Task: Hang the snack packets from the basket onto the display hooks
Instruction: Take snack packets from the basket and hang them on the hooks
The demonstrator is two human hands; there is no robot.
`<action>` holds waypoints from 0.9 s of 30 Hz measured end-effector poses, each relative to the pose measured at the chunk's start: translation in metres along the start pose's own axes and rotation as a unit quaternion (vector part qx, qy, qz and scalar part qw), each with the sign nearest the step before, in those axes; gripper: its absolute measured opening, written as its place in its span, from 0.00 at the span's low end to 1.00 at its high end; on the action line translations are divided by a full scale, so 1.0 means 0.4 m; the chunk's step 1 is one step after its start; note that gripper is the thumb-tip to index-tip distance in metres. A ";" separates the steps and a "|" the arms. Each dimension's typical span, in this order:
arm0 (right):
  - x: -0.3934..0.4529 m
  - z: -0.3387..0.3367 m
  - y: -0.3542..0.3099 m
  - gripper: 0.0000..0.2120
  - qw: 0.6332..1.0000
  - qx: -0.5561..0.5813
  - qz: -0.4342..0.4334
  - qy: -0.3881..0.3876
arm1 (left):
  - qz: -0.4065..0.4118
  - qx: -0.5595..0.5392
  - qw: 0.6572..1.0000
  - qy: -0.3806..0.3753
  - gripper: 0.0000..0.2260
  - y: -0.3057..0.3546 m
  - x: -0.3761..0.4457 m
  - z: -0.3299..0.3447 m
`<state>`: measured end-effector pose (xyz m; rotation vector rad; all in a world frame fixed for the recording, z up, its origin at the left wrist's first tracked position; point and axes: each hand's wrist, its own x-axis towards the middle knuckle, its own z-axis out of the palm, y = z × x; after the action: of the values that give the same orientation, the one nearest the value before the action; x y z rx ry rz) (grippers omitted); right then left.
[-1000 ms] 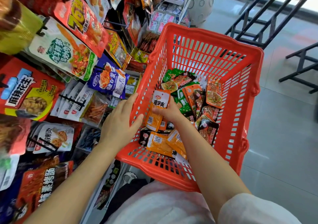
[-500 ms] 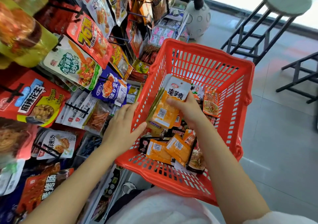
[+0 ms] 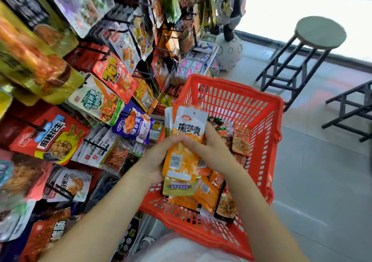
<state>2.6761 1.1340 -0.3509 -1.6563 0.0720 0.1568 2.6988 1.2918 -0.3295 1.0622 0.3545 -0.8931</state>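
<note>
Setting: a shop aisle with a pale tiled floor (image 3: 322, 181) is showing to the right of the red basket (image 3: 267, 121), and daylight is coming in beyond it.
Left hand (image 3: 155, 161): it is gripping the held packets from their left side, fingers curling over the front of the top one.
Right hand (image 3: 211, 151): it is clasping the same packets from the right, fingers wrapping behind them, thumb lying across the front.
Held packets (image 3: 185, 141): a small fanned stack is standing upright over the basket's left half; the front one is wearing a white top with a punched hang hole, bold dark characters, an orange body and a white barcode label low down.
Basket contents: more orange, green and brown snack packets (image 3: 211, 195) are lying loose on the basket floor below the hands.
Display rack (image 3: 96, 101): left of the basket, packets are hanging on dark hooks, among them a blue-and-white bag (image 3: 134, 125) just beside the basket's left rim.
Stool (image 3: 320, 32): a round-topped stool on black legs is standing beyond the basket's far right corner.
</note>
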 end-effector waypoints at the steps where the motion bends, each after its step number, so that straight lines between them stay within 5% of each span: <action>1: -0.001 -0.002 0.000 0.18 1.000 -0.019 0.001 0.007 | 0.001 -0.005 1.000 -0.001 0.05 -0.001 -0.001 -0.013; 4: 0.004 -0.024 0.029 0.22 0.997 0.028 0.068 0.013 | 0.000 0.021 1.000 -0.013 0.16 -0.005 0.001 -0.046; 12: -0.009 -0.017 0.088 0.22 0.957 0.232 0.174 0.002 | 0.052 0.089 0.993 0.053 0.19 -0.017 -0.005 -0.076; 16: -0.001 -0.024 0.104 0.17 0.958 0.216 0.186 0.036 | 0.041 0.089 0.994 0.052 0.14 -0.016 -0.016 -0.099; 22: 0.018 -0.046 0.083 0.17 0.947 0.259 0.189 0.034 | 0.042 0.096 0.982 0.157 0.05 -0.001 -0.031 -0.109; 27: 0.026 0.005 0.066 0.19 0.951 0.229 0.203 -0.050 | 0.036 0.161 0.976 0.139 0.08 -0.008 -0.055 -0.111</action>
<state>2.6827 1.1341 -0.3785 -1.1500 0.3485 0.4993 2.6896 1.3398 -0.3383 1.4979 0.4089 -0.7521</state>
